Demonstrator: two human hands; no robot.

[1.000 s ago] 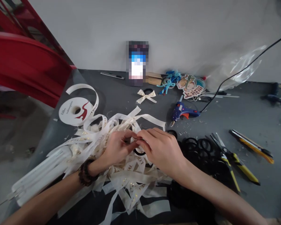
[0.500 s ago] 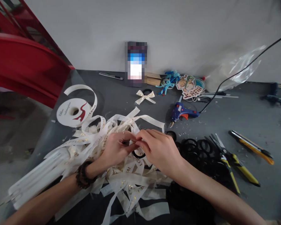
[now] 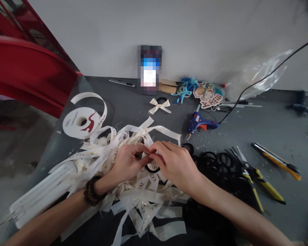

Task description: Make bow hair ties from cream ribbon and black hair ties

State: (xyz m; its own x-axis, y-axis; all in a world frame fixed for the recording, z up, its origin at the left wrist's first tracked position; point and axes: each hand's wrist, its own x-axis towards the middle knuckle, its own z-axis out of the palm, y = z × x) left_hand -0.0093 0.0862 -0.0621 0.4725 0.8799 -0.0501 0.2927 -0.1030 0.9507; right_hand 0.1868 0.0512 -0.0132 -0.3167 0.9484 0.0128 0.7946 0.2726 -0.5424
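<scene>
My left hand (image 3: 127, 163) and my right hand (image 3: 176, 164) meet over a heap of cream ribbon pieces (image 3: 113, 171) with gold lettering. Both hands are closed, their fingertips pinching a small piece of cream ribbon (image 3: 149, 151) together with a black hair tie (image 3: 152, 168) that hangs below my fingers. A beaded bracelet (image 3: 91, 191) sits on my left wrist. A finished cream bow on a black hair tie (image 3: 159, 105) lies farther back on the dark table (image 3: 246, 126).
A ribbon spool (image 3: 80, 122) lies at left, glue sticks (image 3: 41, 196) at lower left. A blue glue gun (image 3: 199, 122) with black cord, several black hair ties (image 3: 215, 159), yellow-handled scissors (image 3: 256, 177) and a utility knife (image 3: 276, 160) lie right. A red chair (image 3: 28, 71) stands left.
My fingertips have shifted slightly on the ribbon piece; the hands stay in the same place over the heap.
</scene>
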